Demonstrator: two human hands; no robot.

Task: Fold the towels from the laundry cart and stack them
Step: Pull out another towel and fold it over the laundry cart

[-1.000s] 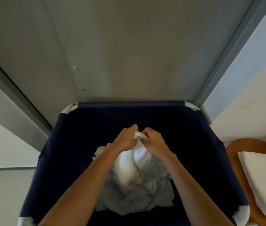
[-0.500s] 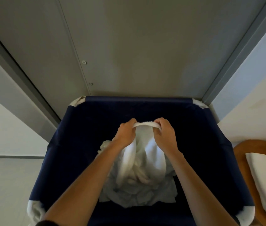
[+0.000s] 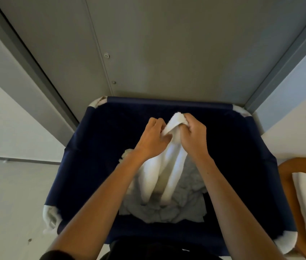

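A white towel (image 3: 167, 166) is bunched at its top in the fingers (image 3: 193, 122) and hangs below them in two long folds. Its lower end meets the crumpled pile of towels (image 3: 182, 209) well beneath the fingers, inside the navy fabric laundry cart (image 3: 111, 143).

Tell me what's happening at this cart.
A person stands over a navy laundry cart. The left hand and right hand both grip the top of one white towel, held bunched above the crumpled pile in the cart's bottom. Its lower part hangs down onto that pile. It is not yet folded.
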